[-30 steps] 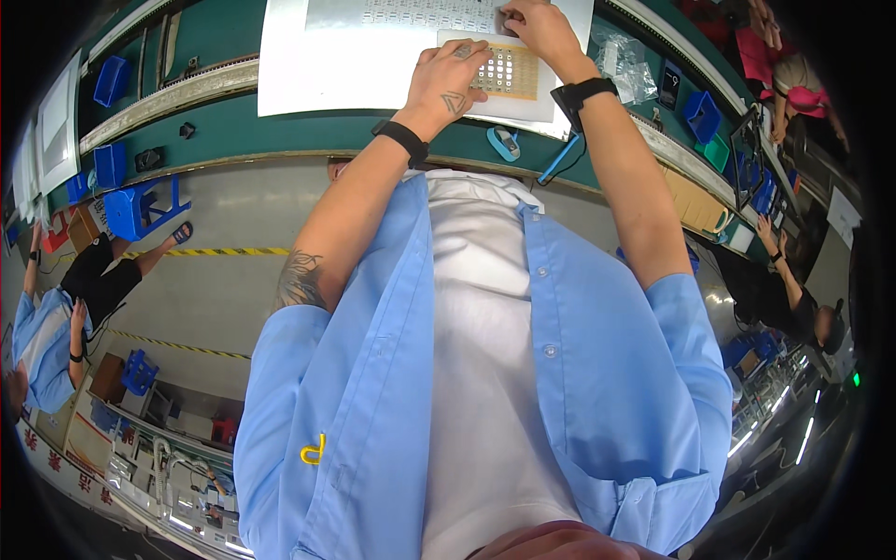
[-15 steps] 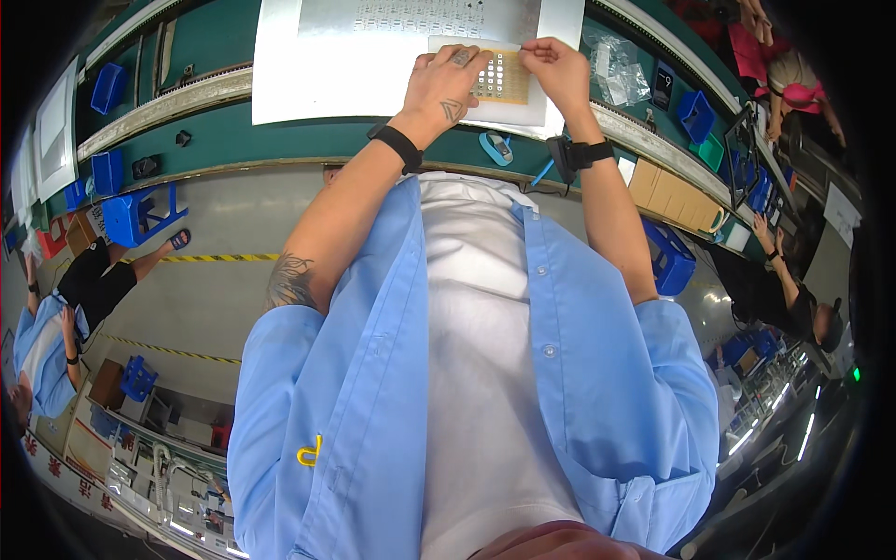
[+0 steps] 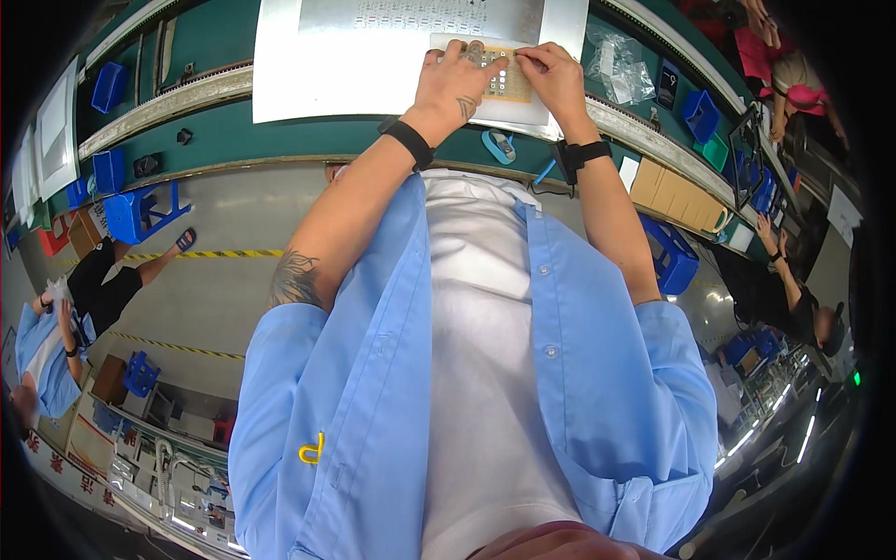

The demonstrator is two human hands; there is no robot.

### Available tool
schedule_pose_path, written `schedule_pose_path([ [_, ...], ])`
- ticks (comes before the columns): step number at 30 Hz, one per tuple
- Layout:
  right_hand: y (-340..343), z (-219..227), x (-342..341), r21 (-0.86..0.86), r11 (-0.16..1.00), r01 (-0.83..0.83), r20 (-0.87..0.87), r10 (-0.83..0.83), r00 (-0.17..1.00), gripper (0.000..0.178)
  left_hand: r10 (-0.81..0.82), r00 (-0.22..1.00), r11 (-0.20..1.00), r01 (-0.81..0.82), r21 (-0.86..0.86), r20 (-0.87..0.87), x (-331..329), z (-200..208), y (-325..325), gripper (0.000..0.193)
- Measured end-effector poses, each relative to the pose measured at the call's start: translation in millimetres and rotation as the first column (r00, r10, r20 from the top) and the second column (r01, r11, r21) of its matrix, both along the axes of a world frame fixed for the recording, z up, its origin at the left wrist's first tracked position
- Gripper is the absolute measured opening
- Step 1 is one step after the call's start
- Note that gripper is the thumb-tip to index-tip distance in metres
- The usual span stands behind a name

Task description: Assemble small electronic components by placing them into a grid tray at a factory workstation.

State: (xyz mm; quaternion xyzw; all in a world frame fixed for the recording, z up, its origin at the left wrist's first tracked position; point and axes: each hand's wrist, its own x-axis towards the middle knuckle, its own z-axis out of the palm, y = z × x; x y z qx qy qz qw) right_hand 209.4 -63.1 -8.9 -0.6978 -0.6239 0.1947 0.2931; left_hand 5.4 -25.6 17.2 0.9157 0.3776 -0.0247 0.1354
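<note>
A tan sheet [image 3: 515, 86] bearing rows of small whitish squares lies on a pale backing sheet [image 3: 530, 114]. Both rest on a large white board at the far side of the bench. My left hand [image 3: 452, 84] lies over the left part of the tan sheet, fingers spread and pressing on it. At the sheet's upper right corner, the thumb and forefinger of my right hand [image 3: 558, 82] are pinched together. Whatever they hold is too small to make out. Beyond my hands, a silvery panel [image 3: 401, 35] carries rows of tiny marks.
The white board [image 3: 308, 79] spans a rail on the green bench [image 3: 373, 140]. A clear plastic bag [image 3: 618, 70] and blue bins [image 3: 698, 114] sit to the right. A blue strap-like item [image 3: 499, 147] lies near the bench edge. Other people stand at far left and right.
My right hand has shifted slightly left and down along the sheet's corner, still pinched. My left hand has slid a little right, its fingers more spread.
</note>
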Motion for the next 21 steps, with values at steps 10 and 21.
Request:
schedule_pose_path([
  [10,8,6,2,0.08,0.981,-0.175,0.123,0.165,0.979,0.013,0.005,1.0,1.0,-0.005,-0.018,0.017,1,-2,1,0.07],
  [21,9,12,-2,0.065,0.972,-0.227,0.186,0.212,0.96,0.013,-0.005,1.0,0.999,0.005,-0.038,0.005,0,0,3,0.078],
])
